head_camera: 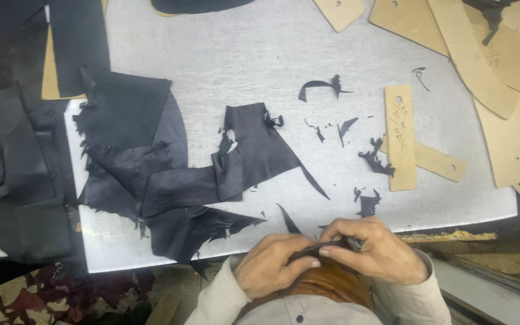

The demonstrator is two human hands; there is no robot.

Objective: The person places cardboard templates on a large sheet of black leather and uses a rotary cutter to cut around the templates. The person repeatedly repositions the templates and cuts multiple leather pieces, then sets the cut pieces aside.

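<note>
We pinched a thin dark leather strip [323,247] between the fingers of our left hand [275,265] and right hand [377,250], at the near edge of the grey surface [260,54].

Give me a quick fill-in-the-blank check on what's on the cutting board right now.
1. Both hands, left hand and right hand, pinch one small ____ strip.
2. The cardboard templates near the scraps lie ____ over each other.
3. The larger dark offcuts lie on the board's ____ side.

Missing: dark; crossed; left
</note>
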